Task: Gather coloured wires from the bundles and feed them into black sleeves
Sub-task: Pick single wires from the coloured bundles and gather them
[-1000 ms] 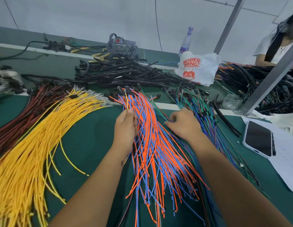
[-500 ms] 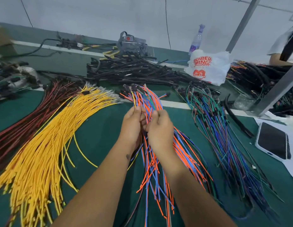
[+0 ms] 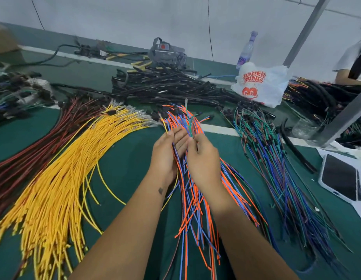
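Observation:
An orange-and-blue wire bundle (image 3: 195,209) lies on the green table (image 3: 125,164) under both hands. My left hand (image 3: 167,156) is cupped with its palm turned right. It holds a few gathered wires (image 3: 174,149), a yellow one and dark ones, across the palm. Close beside it, my right hand (image 3: 204,158) pinches green and blue wires (image 3: 189,126) that stand up from its fingertips. A yellow bundle (image 3: 64,168) and a dark red bundle (image 3: 24,158) fan out to the left. To the right lies a green, blue and purple bundle (image 3: 266,158). Behind them is a pile of black sleeves (image 3: 171,85).
A phone (image 3: 339,176) rests on white paper at the right edge. A slanted metal post (image 3: 337,126) stands nearby, with a printed plastic bag (image 3: 260,83) and a bottle (image 3: 246,51) behind. Another person (image 3: 351,67) sits at the far right with more wires. Tangled harnesses (image 3: 18,93) lie far left.
My right hand came from the green and blue bundle over to my left hand, bringing green and blue wires. The left hand has opened its fingers somewhat; the view shifted left.

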Demonstrator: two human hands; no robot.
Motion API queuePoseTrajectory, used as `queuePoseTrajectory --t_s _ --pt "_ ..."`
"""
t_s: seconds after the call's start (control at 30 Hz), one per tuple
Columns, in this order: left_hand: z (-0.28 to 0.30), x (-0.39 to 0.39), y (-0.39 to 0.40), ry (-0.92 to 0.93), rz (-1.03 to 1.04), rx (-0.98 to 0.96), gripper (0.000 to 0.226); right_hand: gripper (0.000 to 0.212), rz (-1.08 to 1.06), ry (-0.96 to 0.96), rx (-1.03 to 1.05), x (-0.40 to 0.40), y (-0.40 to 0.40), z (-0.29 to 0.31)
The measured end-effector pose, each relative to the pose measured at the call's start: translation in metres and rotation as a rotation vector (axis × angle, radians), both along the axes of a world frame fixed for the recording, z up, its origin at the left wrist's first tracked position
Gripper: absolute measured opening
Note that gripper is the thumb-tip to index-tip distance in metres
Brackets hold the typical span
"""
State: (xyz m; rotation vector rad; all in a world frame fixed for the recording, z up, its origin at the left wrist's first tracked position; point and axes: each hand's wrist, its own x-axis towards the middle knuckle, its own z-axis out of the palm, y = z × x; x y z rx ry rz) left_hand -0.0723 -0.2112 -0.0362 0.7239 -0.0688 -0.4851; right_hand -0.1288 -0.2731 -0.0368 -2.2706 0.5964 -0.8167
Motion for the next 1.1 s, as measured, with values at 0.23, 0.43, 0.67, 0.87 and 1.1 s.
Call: queuePoseTrajectory --t_s 0.23,0.43,0.67,0.87,1.1 --pt "0.004 -0.005 0.003 -0.043 -0.039 0.057 0.031 0.037 0.041 0.175 -0.316 -0.005 0.007 0.009" --pt "0.020 0.005 0.014 -0.177 -0.122 0.274 0.031 0.030 0.088 0.318 -0.532 -0.003 0.009 0.023" --pt "0.065 0.041 0.039 -0.050 -0.216 0.070 0.032 0.044 0.469 0.281 0.306 0.010 0.029 0.043" --pt "0.079 0.050 0.060 0.106 -0.375 -0.156 0.032 0.029 0.925 0.354 0.831 0.005 0.043 0.053" --pt "0.074 0.043 0.068 -0.213 -0.340 0.422 0.036 0.029 0.712 0.309 0.705 0.007 0.047 0.047"
